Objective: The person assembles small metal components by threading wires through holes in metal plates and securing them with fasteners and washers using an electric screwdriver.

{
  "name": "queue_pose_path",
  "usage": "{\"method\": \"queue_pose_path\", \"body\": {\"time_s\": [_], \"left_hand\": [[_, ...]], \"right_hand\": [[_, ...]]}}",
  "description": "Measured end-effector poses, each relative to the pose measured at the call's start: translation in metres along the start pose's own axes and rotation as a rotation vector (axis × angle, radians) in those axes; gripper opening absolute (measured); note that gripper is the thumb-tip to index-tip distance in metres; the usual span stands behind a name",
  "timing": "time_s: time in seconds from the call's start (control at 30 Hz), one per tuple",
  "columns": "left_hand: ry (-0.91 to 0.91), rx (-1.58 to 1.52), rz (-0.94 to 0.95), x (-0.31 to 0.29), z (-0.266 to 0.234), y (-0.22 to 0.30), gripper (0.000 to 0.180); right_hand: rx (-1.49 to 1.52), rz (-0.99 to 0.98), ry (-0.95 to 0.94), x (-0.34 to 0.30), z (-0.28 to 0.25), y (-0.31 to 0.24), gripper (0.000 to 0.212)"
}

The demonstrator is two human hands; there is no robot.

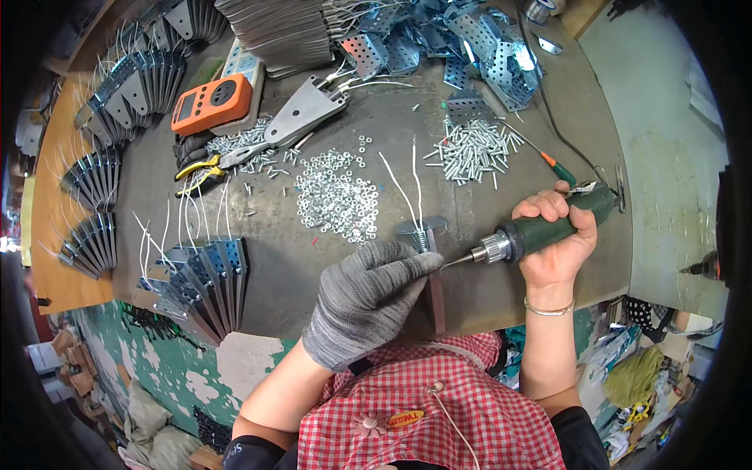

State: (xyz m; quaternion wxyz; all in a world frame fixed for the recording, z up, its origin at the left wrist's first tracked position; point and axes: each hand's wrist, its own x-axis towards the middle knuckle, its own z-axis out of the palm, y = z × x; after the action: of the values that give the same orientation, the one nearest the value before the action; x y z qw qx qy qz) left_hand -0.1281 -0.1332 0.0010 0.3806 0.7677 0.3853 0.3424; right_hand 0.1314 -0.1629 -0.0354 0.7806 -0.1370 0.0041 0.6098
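Note:
My left hand (364,290), in a grey knit glove, is closed around a flat metal part (435,304) standing edge-on near the front of the bench. Two white wires (415,184) rise from that part. My bare right hand (552,254) grips a dark green electric screwdriver (540,236) with a silver chuck. Its bit points left, and the tip is right beside my gloved fingertips. Whether the bit touches a screw is hidden. A heap of small nuts (337,192) lies beyond my left hand, and a pile of screws (478,153) lies farther right.
Fanned-out wired metal parts (207,282) stand at the left edge. Pliers (223,160), an orange multimeter (211,104) and a grey wired plate (305,113) lie behind. Blue perforated brackets (470,39) are heaped at the back. A green-and-orange-handled screwdriver (558,167) and the power cord (548,102) lie right.

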Motion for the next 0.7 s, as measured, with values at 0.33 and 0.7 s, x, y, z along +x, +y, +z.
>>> {"method": "queue_pose_path", "body": {"time_s": [0.33,0.7], "left_hand": [[-0.159,0.427,0.305,-0.005,0.002,0.018,0.04],[-0.02,-0.814,-0.75,-0.002,-0.003,0.009,0.072]], "right_hand": [[0.033,-0.044,0.002,-0.003,-0.001,0.002,0.029],[0.059,-0.024,-0.017,-0.003,0.0,0.017,0.034]]}}
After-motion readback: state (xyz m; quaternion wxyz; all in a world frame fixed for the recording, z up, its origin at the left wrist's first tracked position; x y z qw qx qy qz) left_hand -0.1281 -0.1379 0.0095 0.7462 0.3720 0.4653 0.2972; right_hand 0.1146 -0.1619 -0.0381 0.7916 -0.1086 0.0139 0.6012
